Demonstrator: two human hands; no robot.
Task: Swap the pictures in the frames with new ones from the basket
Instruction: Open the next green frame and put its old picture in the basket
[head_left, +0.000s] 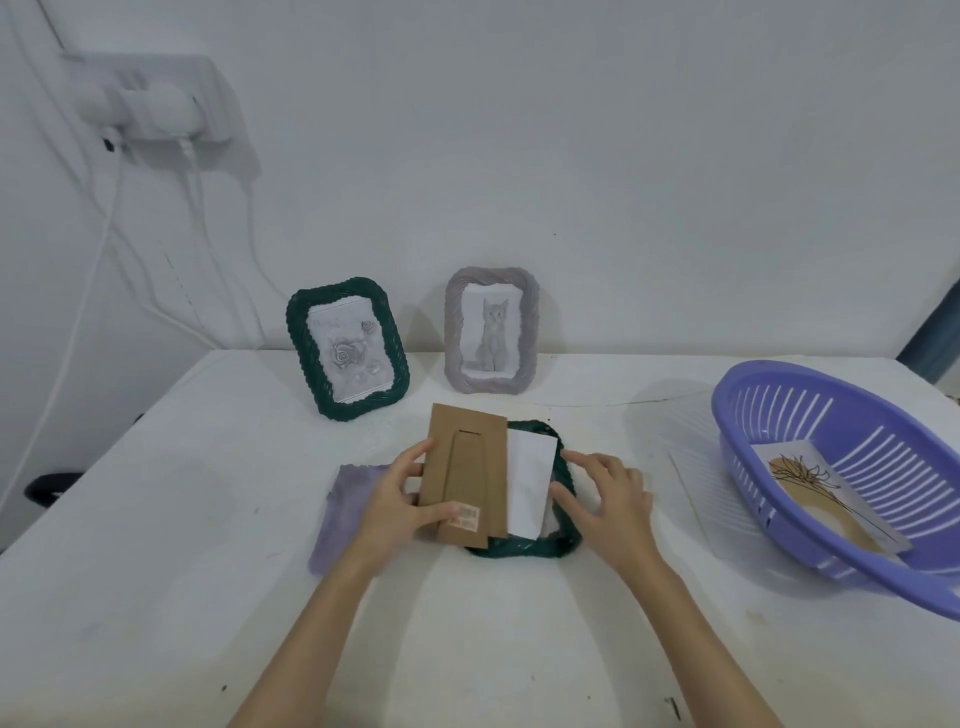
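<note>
A dark green frame (563, 538) lies face down on the table in front of me. My left hand (402, 499) grips its brown cardboard backing (465, 478) by the left edge, shifted left off the frame. A white sheet, a picture's blank back (530, 486), shows in the frame opening. My right hand (605, 499) rests open on the frame's right rim, fingers touching the sheet's edge. A purple basket (779, 488) at the right holds a picture of a brown vase with thin branches (815, 491).
Two frames stand against the wall: a green one with a rose picture (347, 347) and a grey one with a kitten picture (491, 332). A lilac frame (340, 512) lies flat under my left wrist. Cables hang from a wall socket (150, 101) at the left.
</note>
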